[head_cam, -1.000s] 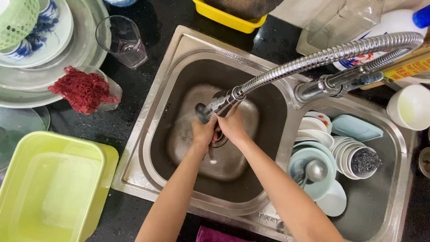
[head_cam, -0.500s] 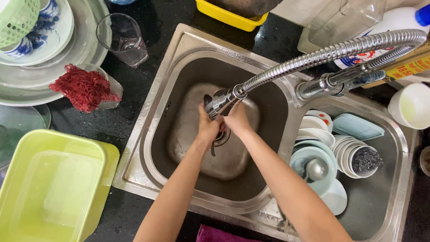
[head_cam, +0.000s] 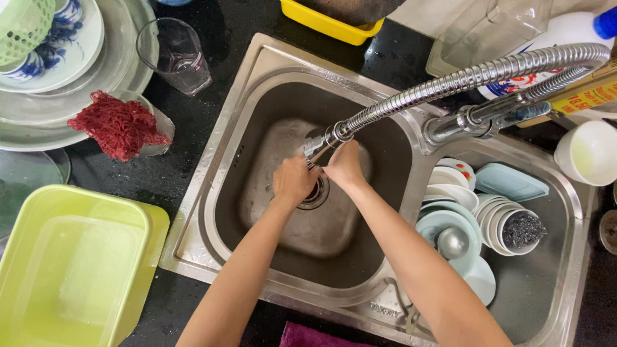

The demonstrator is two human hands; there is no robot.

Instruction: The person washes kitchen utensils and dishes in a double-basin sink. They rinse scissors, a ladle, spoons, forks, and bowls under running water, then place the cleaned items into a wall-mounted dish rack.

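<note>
While water runs from the spray head (head_cam: 319, 141) of the coiled steel faucet (head_cam: 475, 80), both hands meet beneath it, over the drain (head_cam: 316, 195) at the middle of the left sink basin (head_cam: 257, 128). The left hand (head_cam: 294, 180) and right hand (head_cam: 344, 166) touch each other, fingers curled inward and pressed together; whether they pinch anything I cannot tell. In the right basin (head_cam: 546, 289) lie stacked bowls (head_cam: 450, 222) and a steel scourer (head_cam: 522, 230). On the black counter (head_cam: 212, 58), a drinking glass (head_cam: 175, 54) stands near the sink's far-left corner, a red scrubber (head_cam: 117, 124) beside it, and a lime plastic tub (head_cam: 71, 263) at the near-left edge.
</note>
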